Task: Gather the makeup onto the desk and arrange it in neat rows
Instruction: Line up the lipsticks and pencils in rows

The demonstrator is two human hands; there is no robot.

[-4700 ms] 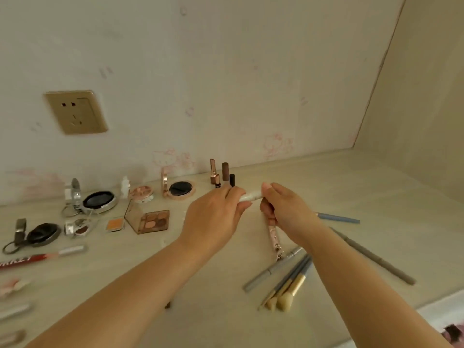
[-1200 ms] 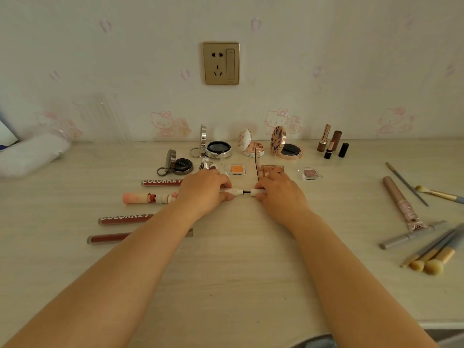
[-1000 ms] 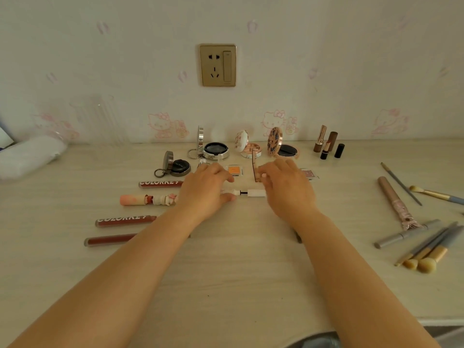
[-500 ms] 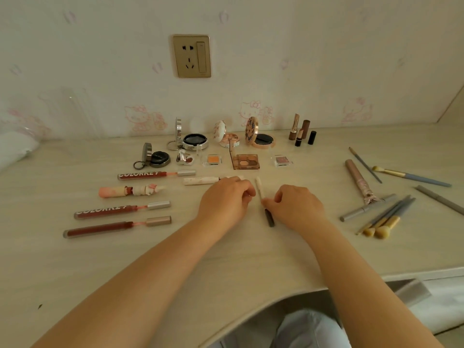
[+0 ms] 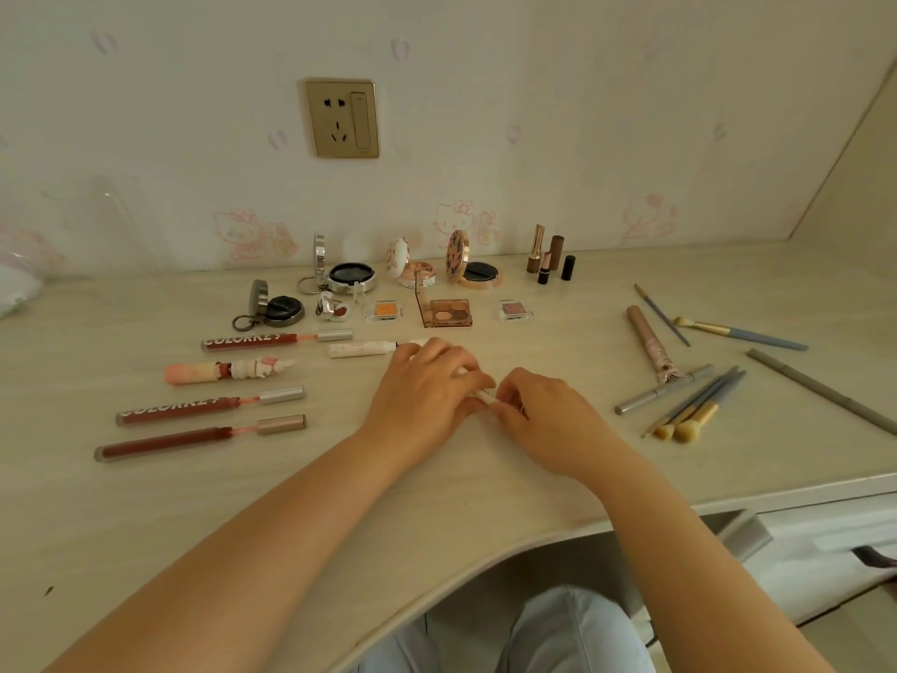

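Task approx. half done. Compacts (image 5: 349, 276) and lip-gloss tubes (image 5: 199, 408) sit in rows at 10-12 o'clock on the surface (image 5: 242, 502). Left hand (image 5: 427, 391) and right hand (image 5: 543, 415) both pinch a small white stick (image 5: 485, 394) at centre, touching the surface. Brushes (image 5: 694, 405) at 3 o'clock lie unsorted.

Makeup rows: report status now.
Left hand and right hand both pinch a small white stick. Brushes unsorted at right. Nothing in the way.
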